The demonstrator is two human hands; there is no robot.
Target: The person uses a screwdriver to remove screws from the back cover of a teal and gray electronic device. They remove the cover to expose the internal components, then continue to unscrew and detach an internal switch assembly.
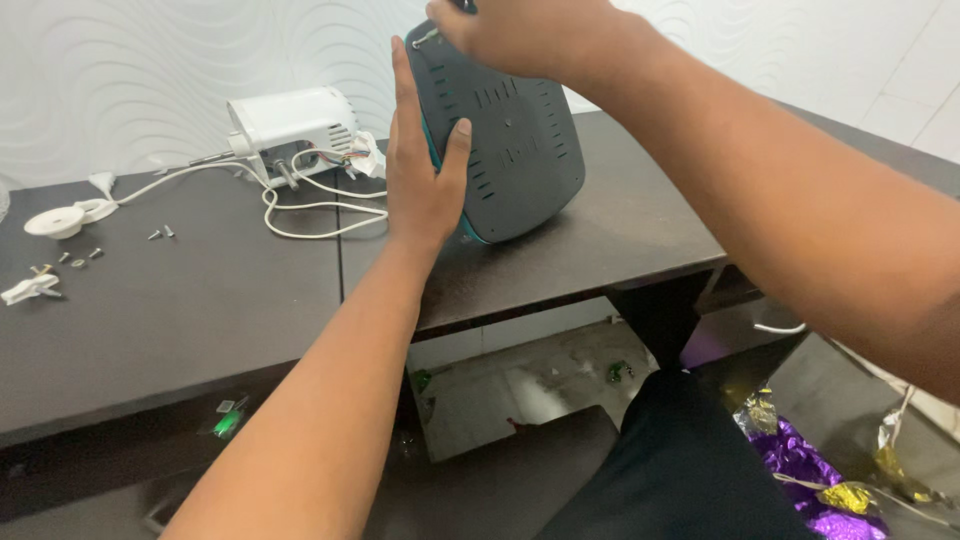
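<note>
A dark grey appliance base (520,140) with vent slots and a teal rim stands on its edge on the dark table (200,310). My left hand (420,170) lies flat against its left side, thumb on the grey underside, steadying it. At the appliance's top corner my right hand (520,35) is closed around a tool whose dark handle end just shows; a screw head (428,36) pokes out beside the fingers.
A white motor unit (295,130) with exposed wires and a white cord (320,205) lies behind my left hand. Loose screws (160,233), a white round cap (55,220) and small white parts sit at the table's left. Purple and gold foil (820,480) lies on the floor at the right.
</note>
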